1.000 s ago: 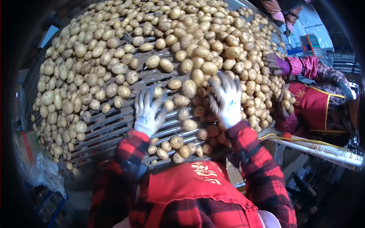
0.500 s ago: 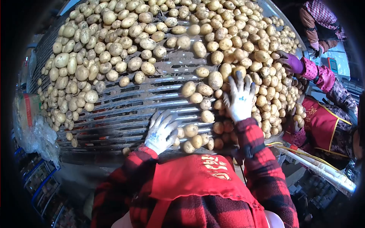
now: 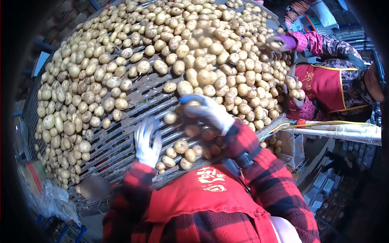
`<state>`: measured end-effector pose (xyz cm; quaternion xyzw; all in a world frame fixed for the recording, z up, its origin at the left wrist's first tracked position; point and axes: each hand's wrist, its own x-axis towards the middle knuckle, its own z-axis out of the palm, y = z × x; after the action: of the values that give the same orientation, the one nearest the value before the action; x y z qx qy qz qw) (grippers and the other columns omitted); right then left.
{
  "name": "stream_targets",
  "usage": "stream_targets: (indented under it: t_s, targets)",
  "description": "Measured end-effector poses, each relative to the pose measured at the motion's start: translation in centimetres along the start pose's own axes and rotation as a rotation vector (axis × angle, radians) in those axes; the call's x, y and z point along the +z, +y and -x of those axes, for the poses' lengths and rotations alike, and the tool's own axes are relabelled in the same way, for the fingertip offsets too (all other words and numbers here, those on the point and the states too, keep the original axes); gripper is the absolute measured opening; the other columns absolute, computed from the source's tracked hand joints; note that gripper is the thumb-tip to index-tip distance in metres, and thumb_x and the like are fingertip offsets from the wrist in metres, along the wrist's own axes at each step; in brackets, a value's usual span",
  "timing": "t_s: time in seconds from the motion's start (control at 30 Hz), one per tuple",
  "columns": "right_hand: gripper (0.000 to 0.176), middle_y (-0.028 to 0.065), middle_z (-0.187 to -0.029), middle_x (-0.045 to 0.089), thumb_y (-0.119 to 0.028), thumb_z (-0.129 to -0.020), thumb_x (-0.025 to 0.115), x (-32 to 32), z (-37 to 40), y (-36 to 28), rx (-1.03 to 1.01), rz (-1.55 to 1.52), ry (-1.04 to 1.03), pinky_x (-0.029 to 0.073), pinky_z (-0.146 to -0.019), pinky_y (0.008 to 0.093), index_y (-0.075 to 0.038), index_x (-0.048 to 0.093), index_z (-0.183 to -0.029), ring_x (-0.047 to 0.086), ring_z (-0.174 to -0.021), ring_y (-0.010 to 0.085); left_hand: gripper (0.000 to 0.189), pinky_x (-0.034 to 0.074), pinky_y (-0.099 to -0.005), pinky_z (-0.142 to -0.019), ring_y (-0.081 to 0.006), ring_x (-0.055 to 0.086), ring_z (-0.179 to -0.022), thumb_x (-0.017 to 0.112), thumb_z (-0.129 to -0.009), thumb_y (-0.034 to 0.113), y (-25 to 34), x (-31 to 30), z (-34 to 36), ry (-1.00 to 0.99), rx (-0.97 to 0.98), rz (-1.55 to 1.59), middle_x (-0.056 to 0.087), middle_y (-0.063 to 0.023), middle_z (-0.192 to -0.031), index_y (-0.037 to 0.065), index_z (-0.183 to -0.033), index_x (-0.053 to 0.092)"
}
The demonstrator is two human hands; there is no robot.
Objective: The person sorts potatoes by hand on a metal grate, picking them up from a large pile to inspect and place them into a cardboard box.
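Cupping a potato (image 3: 192,105) at twelve o'clock, your right hand (image 3: 212,112) is half-curled — slack grip could drop it; left hand (image 3: 148,141) at ten, loosely spread, looks empty.

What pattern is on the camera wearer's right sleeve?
The right sleeve is red-and-black plaid, seen best in the head view.

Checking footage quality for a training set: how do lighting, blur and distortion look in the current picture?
Head view: wide-angle distortion seems to bow the table, corners black; head view: potatoes brightly lit, some below the right hand in shadow; head view: plastic glints, and a round blurred patch hides detail.
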<state>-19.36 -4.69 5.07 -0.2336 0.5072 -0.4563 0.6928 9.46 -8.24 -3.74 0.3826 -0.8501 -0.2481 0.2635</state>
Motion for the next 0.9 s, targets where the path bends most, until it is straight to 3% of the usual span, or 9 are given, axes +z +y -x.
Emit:
stream_targets:
  t_s: [0.13, 0.3, 0.37, 0.43, 0.57, 0.7, 0.77, 0.87, 0.9]
  targets:
    - [0.036, 0.0135, -0.126, 0.069, -0.029, -0.107, 0.066, -6.4, 6.4, 4.6, -0.033, -0.72, 0.024, 0.06, -0.1, 0.0432, 0.0, 0.063, -0.129, 0.069, -0.12, 0.0281, 0.047, 0.043, -0.0515, -0.118, -0.0407, 0.058, -0.134, 0.07, -0.095, 0.012, 5.2, 3.1, -15.5, -0.011, 0.25, 0.053, 0.063, -0.0185, -0.146, 0.009, -0.141, 0.065]
    - [0.049, 0.0174, -0.138, 0.065, -0.026, -0.109, 0.06, -5.2, 10.6, 8.5, -0.075, -0.857, 0.087, 0.061, -0.102, 0.0469, 0.0, 0.049, -0.15, 0.066, -0.127, 0.0348, 0.052, 0.04, -0.0532, -0.119, -0.0391, 0.055, -0.14, 0.064, -0.096, 0.033, 7.7, 15.1, -32.5, -0.159, 0.505, -0.205, 0.059, -0.0154, -0.152, 0.013, -0.144, 0.062]
    - [0.047, 0.0166, -0.138, 0.065, -0.025, -0.109, 0.061, -3.9, 11.6, 9.7, -0.031, -0.867, 0.115, 0.061, -0.101, 0.0424, 0.0, 0.052, -0.147, 0.069, -0.123, 0.0308, 0.055, 0.041, -0.0545, -0.117, -0.0362, 0.054, -0.14, 0.065, -0.093, 0.036, 7.9, 17.6, -33.6, -0.32, 0.515, -0.513, 0.058, -0.0136, -0.153, 0.014, -0.143, 0.062]
    - [0.042, 0.0168, -0.14, 0.066, -0.021, -0.107, 0.064, -4.1, 13.8, 12.0, -0.218, -0.271, 0.065, 0.062, -0.097, 0.0414, 0.0, 0.059, -0.144, 0.069, -0.123, 0.0282, 0.057, 0.042, -0.0546, -0.114, -0.0335, 0.055, -0.137, 0.069, -0.09, 0.036, 8.8, 17.9, -33.5, -0.425, 0.435, -0.62, 0.058, -0.0112, -0.151, 0.015, -0.143, 0.061]
    - [0.039, 0.0169, -0.126, 0.072, -0.032, -0.109, 0.059, -5.4, 20.1, 11.7, 0.003, -0.728, 0.176, 0.063, -0.079, 0.0372, 0.0, 0.066, -0.13, 0.075, -0.108, 0.0264, 0.061, 0.044, -0.0515, -0.108, -0.0285, 0.057, -0.13, 0.075, -0.088, 0.031, 3.3, 18.3, -29.9, -0.283, 0.527, -0.557, 0.06, -0.0071, -0.145, 0.024, -0.146, 0.058]
    - [0.04, 0.0153, -0.129, 0.072, -0.031, -0.11, 0.058, -8.3, 26.7, 12.1, -0.209, -0.896, 0.569, 0.063, -0.083, 0.038, 0.001, 0.065, -0.133, 0.074, -0.111, 0.0275, 0.055, 0.041, -0.0457, -0.12, -0.0325, 0.055, -0.14, 0.072, -0.097, 0.029, 5.1, 13.2, -26.2, -0.413, 0.347, -0.104, 0.061, -0.0125, -0.151, 0.018, -0.149, 0.061]
    - [0.041, 0.0163, -0.133, 0.07, -0.028, -0.108, 0.061, -13.5, 26.9, 16.6, -0.238, -0.273, 1.011, 0.059, -0.092, 0.0365, 0.0, 0.064, -0.138, 0.07, -0.115, 0.0263, 0.053, 0.042, -0.0443, -0.12, -0.0331, 0.054, -0.142, 0.069, -0.101, 0.026, 6.7, 11.5, -24.3, -0.421, 0.214, 0.263, 0.059, -0.0127, -0.152, 0.017, -0.152, 0.058]
    - [0.049, 0.012, -0.14, 0.062, -0.024, -0.103, 0.071, -11.4, 24.6, 10.6, -0.244, 0.305, 1.414, 0.051, -0.106, 0.0348, -0.001, 0.06, -0.145, 0.064, -0.12, 0.023, 0.05, 0.056, -0.0384, -0.101, -0.0251, 0.068, -0.118, 0.058, -0.11, 0.044, 13.2, 9.8, -19.3, -0.507, -0.523, 1.161, 0.069, -0.0109, -0.133, 0.01, -0.147, 0.059]
    - [0.055, 0.012, -0.141, 0.06, -0.027, -0.104, 0.069, -12.2, 23.0, 10.8, -0.473, -0.119, 1.117, 0.055, -0.101, 0.0366, -0.004, 0.054, -0.152, 0.066, -0.115, 0.0224, 0.052, 0.061, -0.037, -0.093, -0.0271, 0.072, -0.109, 0.055, -0.111, 0.049, 15.0, 10.1, -17.8, -0.516, -0.67, 1.442, 0.072, -0.0131, -0.123, 0.008, -0.143, 0.06]
